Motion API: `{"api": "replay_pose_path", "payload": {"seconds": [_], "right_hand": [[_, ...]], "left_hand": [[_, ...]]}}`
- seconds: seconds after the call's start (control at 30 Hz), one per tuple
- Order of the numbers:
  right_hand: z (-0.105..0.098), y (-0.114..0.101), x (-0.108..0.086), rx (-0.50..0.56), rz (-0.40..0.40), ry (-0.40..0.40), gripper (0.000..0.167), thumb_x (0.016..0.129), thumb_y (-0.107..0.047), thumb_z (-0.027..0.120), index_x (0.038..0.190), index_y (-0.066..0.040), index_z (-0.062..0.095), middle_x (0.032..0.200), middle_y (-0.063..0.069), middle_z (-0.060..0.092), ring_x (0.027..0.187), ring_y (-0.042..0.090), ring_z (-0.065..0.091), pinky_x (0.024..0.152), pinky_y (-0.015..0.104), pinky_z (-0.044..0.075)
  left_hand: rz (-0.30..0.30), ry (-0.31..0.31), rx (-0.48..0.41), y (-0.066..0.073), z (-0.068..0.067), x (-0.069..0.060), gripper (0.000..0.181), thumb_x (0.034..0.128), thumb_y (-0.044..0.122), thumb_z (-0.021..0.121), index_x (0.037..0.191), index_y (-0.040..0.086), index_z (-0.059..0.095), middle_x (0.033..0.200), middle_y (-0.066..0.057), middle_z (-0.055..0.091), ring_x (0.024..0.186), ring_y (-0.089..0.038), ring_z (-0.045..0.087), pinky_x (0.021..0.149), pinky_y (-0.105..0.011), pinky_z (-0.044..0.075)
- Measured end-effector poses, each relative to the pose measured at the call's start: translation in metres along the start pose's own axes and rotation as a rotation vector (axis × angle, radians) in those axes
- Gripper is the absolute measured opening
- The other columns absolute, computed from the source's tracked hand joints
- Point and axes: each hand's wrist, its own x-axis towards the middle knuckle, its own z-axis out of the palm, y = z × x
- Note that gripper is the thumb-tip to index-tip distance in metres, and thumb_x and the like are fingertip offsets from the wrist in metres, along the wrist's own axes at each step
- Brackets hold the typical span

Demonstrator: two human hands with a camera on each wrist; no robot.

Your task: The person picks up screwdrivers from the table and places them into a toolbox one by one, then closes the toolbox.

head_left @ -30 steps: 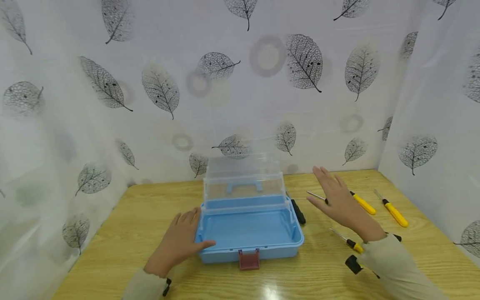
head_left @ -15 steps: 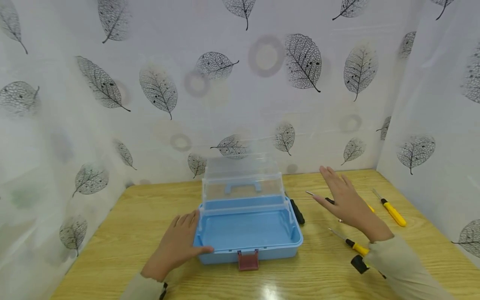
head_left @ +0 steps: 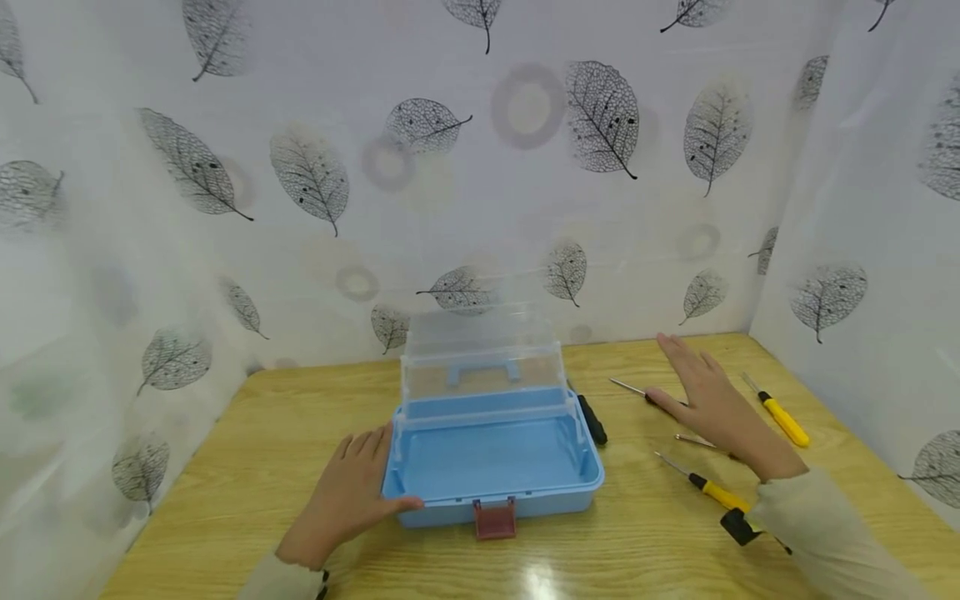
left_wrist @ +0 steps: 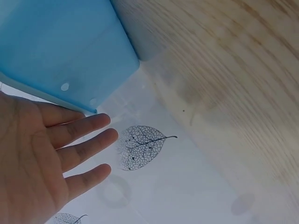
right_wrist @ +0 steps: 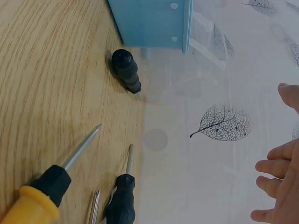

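Left hand [head_left: 348,492] is resting along the left side of the box [head_left: 487,458], thumb reaching over its near left corner; fingers are extended and loosely spread, not clenching. Box is standing in the middle of the table [head_left: 232,467]. Its clear lid [head_left: 480,333] is tilting up at the far side, blue handle [head_left: 482,366] showing through it; red latch [head_left: 495,522] is hanging at the near side.

Just right of the box, a black screwdriver [head_left: 592,421] is lying lengthwise, tip pointing to the far side. Further right, a second screwdriver [head_left: 628,386] is lying partly behind the right hand [head_left: 708,408], and a metal shaft [head_left: 696,439] is running behind the wrist. Right hand is hovering above the tools, fingers spread, grasping nothing. Nearer, a yellow screwdriver [head_left: 722,495] is pointing left and far, its butt disappearing behind the sleeve [head_left: 817,525]. At far right, another yellow screwdriver [head_left: 785,419] is lying.

Leaf-print curtain [head_left: 480,208] is hanging behind.
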Motion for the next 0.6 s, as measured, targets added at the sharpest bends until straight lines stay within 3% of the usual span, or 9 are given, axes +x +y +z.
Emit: {"api": "replay_pose_path", "payload": {"seconds": [0.4,0.6], "right_hand": [[-0.012,0.029,-0.003,0.073,0.163,-0.14,0.069,0.097,-0.041,0.048,0.146,0.002,0.026,0.144,0.033,0.032,0.127,0.053,0.034,0.098,0.066,0.03],[-0.012,0.044,0.001,0.024,0.17,-0.162,0.055,0.097,-0.034,0.051,0.132,0.008,0.047,0.13,0.033,0.049,0.116,0.051,0.047,0.092,0.063,0.039]], "left_hand": [[0.022,0.074,0.079,-0.002,0.005,-0.001,0.109,0.0715,0.078,0.053,0.138,-0.007,0.039,0.124,-0.019,0.056,0.114,-0.035,0.054,0.102,-0.053,0.038],[0.042,0.107,0.111,0.0,0.003,-0.001,0.106,0.072,0.079,0.051,0.134,-0.007,0.044,0.121,-0.019,0.058,0.112,-0.033,0.054,0.1,-0.052,0.04]]}}
